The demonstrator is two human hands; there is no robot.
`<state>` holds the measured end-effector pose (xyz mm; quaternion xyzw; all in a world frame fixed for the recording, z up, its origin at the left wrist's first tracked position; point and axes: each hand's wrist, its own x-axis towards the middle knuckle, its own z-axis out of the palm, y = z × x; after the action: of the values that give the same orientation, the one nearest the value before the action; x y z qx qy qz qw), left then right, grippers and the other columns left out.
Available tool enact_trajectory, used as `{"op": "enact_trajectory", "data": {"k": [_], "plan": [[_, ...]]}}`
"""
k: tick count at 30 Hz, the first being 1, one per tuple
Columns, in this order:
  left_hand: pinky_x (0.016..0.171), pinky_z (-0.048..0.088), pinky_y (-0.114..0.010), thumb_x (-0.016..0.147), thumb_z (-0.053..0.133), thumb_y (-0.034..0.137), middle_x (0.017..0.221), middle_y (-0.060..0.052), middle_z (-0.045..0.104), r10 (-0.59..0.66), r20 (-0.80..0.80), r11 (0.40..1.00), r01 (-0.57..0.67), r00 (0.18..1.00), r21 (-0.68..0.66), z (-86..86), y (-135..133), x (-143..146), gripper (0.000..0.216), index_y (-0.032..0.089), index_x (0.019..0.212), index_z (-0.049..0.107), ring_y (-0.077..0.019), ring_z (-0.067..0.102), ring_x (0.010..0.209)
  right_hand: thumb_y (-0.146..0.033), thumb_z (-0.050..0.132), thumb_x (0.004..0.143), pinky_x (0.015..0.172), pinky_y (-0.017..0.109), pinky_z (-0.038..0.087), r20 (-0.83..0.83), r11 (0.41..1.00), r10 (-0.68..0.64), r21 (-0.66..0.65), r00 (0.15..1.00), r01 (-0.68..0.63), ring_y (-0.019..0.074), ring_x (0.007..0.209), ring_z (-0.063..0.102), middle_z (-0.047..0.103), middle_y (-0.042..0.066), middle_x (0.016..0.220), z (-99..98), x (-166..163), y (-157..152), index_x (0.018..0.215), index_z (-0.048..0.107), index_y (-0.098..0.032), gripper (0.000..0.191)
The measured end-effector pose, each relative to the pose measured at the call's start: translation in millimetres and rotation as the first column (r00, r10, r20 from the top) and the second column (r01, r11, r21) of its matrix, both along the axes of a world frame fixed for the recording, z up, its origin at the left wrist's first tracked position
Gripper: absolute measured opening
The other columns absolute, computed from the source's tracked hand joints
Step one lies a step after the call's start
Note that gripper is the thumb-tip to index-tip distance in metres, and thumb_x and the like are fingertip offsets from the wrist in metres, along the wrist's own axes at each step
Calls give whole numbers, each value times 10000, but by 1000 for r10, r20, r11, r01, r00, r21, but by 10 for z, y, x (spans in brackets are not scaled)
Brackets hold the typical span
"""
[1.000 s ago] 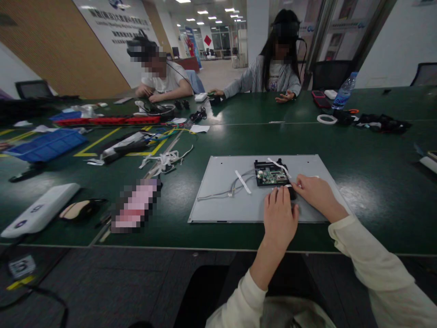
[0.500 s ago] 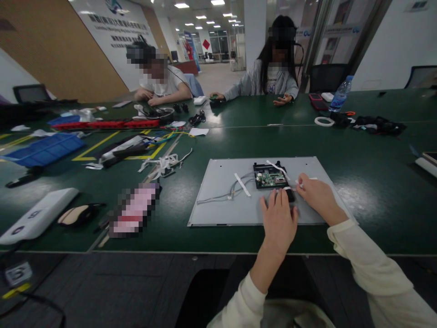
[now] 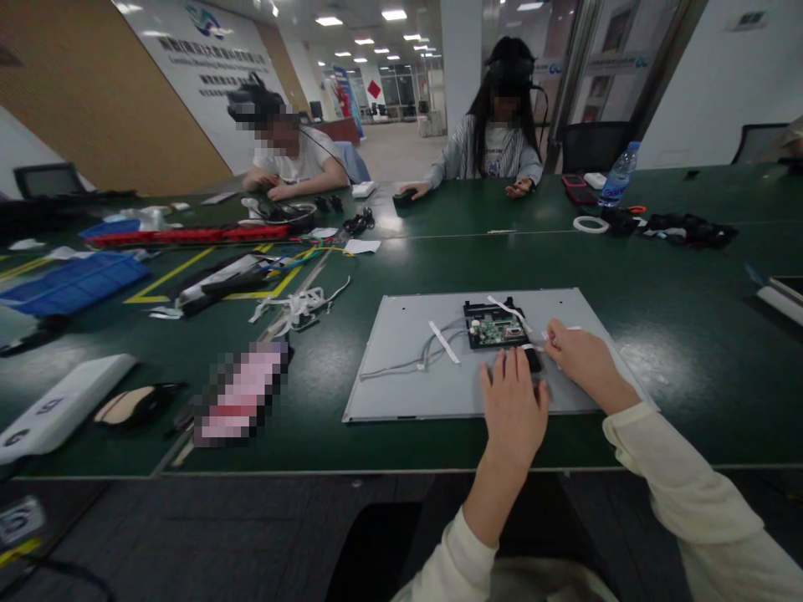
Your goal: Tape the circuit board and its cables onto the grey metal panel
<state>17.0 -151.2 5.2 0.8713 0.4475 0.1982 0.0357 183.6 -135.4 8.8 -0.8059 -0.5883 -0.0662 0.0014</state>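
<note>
A grey-white flat panel [image 3: 401, 334] lies on the table in front of me. On it sits a green circuit board [image 3: 498, 331] in a black frame, with thin grey cables [image 3: 392, 368] running off to its left. My left hand [image 3: 514, 405] lies with fingers stretched over a small black part [image 3: 533, 359] at the board's lower right corner. Just right of the board, my right hand [image 3: 586, 364] is closed in a pinch on the end of a thin white tape strip [image 3: 533, 347]. Another white strip [image 3: 444, 343] sticks over the cables.
Tangled white strips [image 3: 299, 308], a phone [image 3: 244, 393], a computer mouse [image 3: 135, 405] and a white device [image 3: 66, 405] lie to the left. Blue trays [image 3: 75, 280] stand farther left. Two people sit opposite. A water bottle [image 3: 619, 176] and tape roll [image 3: 590, 224] are far right.
My hands have hardly moved; the view has shifted slightly. The person opposite on the right has lowered a hand onto a black object on the table.
</note>
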Motion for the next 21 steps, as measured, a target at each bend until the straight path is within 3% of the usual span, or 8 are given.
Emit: {"op": "enact_trajectory", "data": {"k": [12, 21], "plan": [[1113, 283, -505, 940, 375, 351, 1431, -107, 455, -10, 33, 1000, 10, 999, 7, -36, 9, 3, 496, 114, 1371, 429, -273, 334, 1361, -328, 417, 930, 529, 256, 209, -45, 994, -9, 111, 999, 14, 166, 621, 613, 660, 26, 705, 27, -23, 18, 984, 529, -211, 170], [1100, 310, -494, 932, 399, 345, 1417, -111, 464, -4, 11, 1000, 3, 1000, 28, -28, -2, 9, 495, 117, 1370, 430, -280, 368, 1328, -279, 410, 920, 537, 257, 203, 33, 996, 67, 52, 997, -68, 177, 636, 623, 687, 36, 756, -29, -99, 90, 971, 517, -210, 138]]}}
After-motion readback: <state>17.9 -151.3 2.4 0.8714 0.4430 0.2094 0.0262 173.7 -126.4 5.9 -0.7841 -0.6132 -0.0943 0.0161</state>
